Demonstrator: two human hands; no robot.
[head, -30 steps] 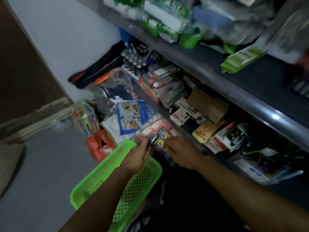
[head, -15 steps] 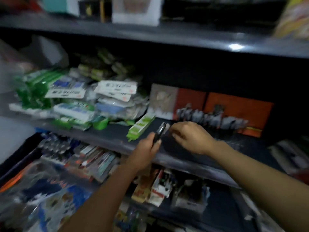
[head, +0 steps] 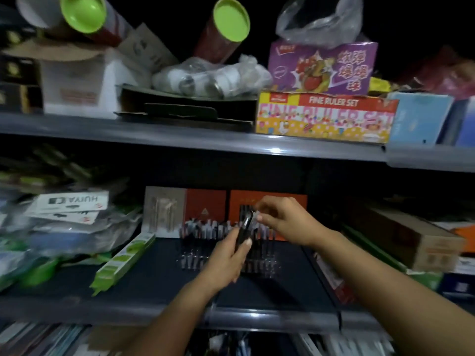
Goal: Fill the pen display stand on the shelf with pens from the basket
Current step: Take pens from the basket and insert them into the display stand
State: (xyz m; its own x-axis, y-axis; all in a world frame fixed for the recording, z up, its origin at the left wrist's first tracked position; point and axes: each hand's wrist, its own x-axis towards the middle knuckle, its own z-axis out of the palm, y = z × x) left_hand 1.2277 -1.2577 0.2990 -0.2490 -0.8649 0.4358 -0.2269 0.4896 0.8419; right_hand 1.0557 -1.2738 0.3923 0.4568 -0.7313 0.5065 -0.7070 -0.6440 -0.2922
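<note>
The pen display stand (head: 203, 249) sits on the middle shelf (head: 154, 286), clear plastic with rows of dark pens and an orange card backing (head: 205, 201). My left hand (head: 228, 260) grips a small bundle of dark pens (head: 244, 231) upright just in front of the stand. My right hand (head: 280, 219) pinches the top of one pen from that bundle, above the stand's right half. The basket is out of view.
A green-and-white flat box (head: 123, 260) lies left of the stand, beside plastic-wrapped packs (head: 66, 217). A long brown carton (head: 411, 240) lies to the right. The shelf above holds a ruler set box (head: 323, 116), green-lidded tubes (head: 226, 29) and cartons.
My view and both hands have risen from the green basket on the floor to the middle shelf. The left hand carried the pens up to the stand and the right hand now picks at the bundle's top.
</note>
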